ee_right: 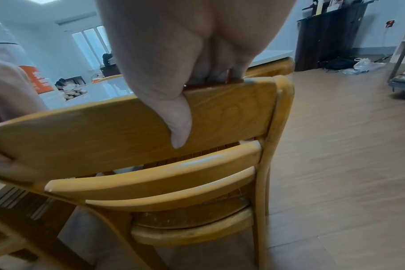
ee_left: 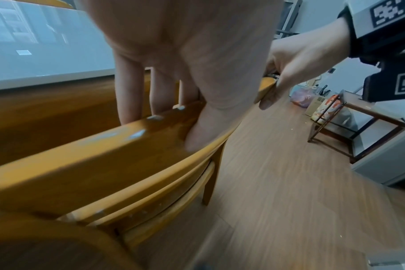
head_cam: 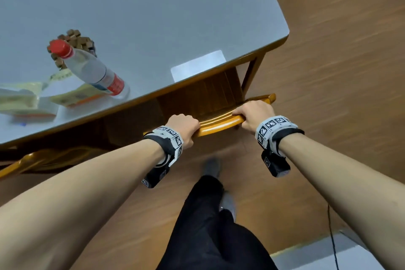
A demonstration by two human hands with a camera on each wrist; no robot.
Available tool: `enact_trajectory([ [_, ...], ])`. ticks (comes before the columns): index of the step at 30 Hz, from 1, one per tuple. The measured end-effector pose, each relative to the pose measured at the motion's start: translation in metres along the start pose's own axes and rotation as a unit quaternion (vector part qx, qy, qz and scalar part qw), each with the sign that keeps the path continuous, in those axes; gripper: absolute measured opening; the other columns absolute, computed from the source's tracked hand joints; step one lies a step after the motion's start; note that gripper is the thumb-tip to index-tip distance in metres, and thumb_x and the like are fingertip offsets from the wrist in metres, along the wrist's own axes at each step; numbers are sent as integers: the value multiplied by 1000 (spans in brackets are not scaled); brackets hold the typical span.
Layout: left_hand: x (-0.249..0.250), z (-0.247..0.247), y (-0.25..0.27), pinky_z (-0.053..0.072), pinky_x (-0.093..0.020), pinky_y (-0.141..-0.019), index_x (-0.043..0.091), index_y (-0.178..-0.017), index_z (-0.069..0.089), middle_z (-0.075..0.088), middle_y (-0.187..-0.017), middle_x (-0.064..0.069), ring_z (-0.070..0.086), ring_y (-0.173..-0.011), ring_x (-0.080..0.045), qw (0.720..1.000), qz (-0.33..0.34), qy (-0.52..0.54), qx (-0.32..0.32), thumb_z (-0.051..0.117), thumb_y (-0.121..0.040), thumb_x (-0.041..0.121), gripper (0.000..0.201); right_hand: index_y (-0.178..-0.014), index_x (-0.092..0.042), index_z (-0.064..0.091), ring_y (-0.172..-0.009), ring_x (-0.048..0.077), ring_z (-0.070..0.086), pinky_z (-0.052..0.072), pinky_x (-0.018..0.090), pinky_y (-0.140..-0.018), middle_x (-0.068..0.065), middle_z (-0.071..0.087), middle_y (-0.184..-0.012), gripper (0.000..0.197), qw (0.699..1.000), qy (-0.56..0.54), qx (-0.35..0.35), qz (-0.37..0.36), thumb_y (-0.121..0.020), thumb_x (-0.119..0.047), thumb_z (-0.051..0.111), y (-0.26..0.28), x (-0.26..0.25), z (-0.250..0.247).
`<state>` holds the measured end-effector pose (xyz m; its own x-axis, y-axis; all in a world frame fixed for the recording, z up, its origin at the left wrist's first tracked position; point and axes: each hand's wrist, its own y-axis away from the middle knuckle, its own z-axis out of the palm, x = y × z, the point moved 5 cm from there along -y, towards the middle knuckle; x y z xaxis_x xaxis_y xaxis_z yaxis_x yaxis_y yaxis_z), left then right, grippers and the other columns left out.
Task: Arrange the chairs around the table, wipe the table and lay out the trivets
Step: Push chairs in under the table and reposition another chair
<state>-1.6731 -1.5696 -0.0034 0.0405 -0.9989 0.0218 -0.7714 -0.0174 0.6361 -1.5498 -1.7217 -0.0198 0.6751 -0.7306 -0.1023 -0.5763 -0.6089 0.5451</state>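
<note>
Head view: you stand at the corner of the table (head_cam: 153, 6) with both hands on the top rail of a wooden chair (head_cam: 219, 121).
Left hand: your left hand (head_cam: 185, 126) grasps the rail near its left end, fingers curled over the top and thumb on the back side.
Right hand: your right hand (head_cam: 253, 114) grasps the same rail near the right post; in the right wrist view the thumb (ee_right: 178, 117) presses flat on the back of the rail.
Chair position: the seat is already partly under the table edge, close to the table leg (head_cam: 252, 74) at the corner.
Second chair: another chair (head_cam: 32, 160) is at the lower left, just beside this one.
Things on the table: a bottle (head_cam: 92, 70) with a red cap stands near the edge, some packets (head_cam: 72, 96) lie beside it, and a pile of small brown wooden blocks (head_cam: 74, 44), probably the trivets, is behind it.
Risk 1: if you push too far to the right, the chair can hit the table leg, because it is near.
Risk 2: a hard bump can shake the table and tip the bottle, which is tall and near the edge.
Risk 3: your fingers on the front of the rail can be pinched against the table edge if you push the chair fully in.
Risk 4: sliding to the left can knock the second chair.
</note>
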Motion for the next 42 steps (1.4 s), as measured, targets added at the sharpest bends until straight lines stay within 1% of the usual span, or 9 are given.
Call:
enact_trajectory([
  [3,-17,-18,-23,44,-32,-66,24,-100,64,64,-90,-1,60,-83,-23,1000,8,6,7,64,-82,20,18,-129,-43,58,-106,23,62,54,34,-81,-5,68,-115,48,1000,-1,13,14,-87,-20,60,-23,6,-20],
  [5,-26,-29,-36,45,-32,-66,24,-101,64,64,-90,-1,60,-83,-23,1000,12,11,5,64,-82,20,20,-129,-42,58,-107,23,61,53,34,-81,-6,68,-114,48,999,-1,23,23,-87,-20,60,-35,8,-31],
  [8,-37,-42,-52,47,-34,-70,25,-100,64,63,-90,0,60,-84,-23,1000,12,18,-5,65,-80,21,20,-128,-41,60,-109,24,60,52,35,-88,-6,69,-113,48,998,-15,43,36,-85,-18,60,-51,13,-42],
  [11,-44,-47,-66,44,-34,-70,24,-100,64,63,-93,-1,59,-87,-25,1000,9,18,-10,64,-80,21,20,-128,-41,59,-110,24,58,50,37,-91,-5,68,-115,49,998,-14,53,39,-84,-18,60,-64,17,-45],
  [17,-42,-52,-85,41,-33,-66,22,-96,59,59,-91,-2,58,-86,-26,999,18,29,-11,65,-81,21,16,-127,-43,60,-111,23,56,49,36,-91,-5,66,-115,50,996,-28,65,58,-84,-16,62,-81,34,-42],
  [23,-40,-54,-83,42,-32,-67,20,-97,60,56,-87,-1,57,-85,-25,999,8,48,-7,65,-83,20,15,-127,-44,59,-110,22,57,49,36,-90,-5,66,-115,50,996,-26,68,50,-84,-18,64,-81,36,-44],
  [30,-32,-56,-81,44,-32,-71,18,-95,59,60,-95,-5,58,-89,-26,998,-6,57,-10,66,-83,19,14,-125,-47,60,-110,24,57,50,36,-89,-5,67,-113,52,997,-42,57,39,-82,-16,64,-82,43,-42],
  [35,-25,-53,-78,43,-33,-73,17,-95,58,60,-95,-5,57,-91,-25,998,-18,65,4,66,-85,20,13,-123,-45,62,-106,24,57,49,38,-91,-4,68,-109,52,997,-52,60,14,-81,-14,63,-83,49,-38],
  [42,-19,-53,-76,40,-32,-73,19,-92,53,60,-99,-6,57,-94,-26,996,-53,70,-12,66,-85,21,15,-120,-45,64,-103,23,58,50,40,-92,-7,69,-100,52,994,-73,67,-39,-80,-11,63,-91,60,-28],
])
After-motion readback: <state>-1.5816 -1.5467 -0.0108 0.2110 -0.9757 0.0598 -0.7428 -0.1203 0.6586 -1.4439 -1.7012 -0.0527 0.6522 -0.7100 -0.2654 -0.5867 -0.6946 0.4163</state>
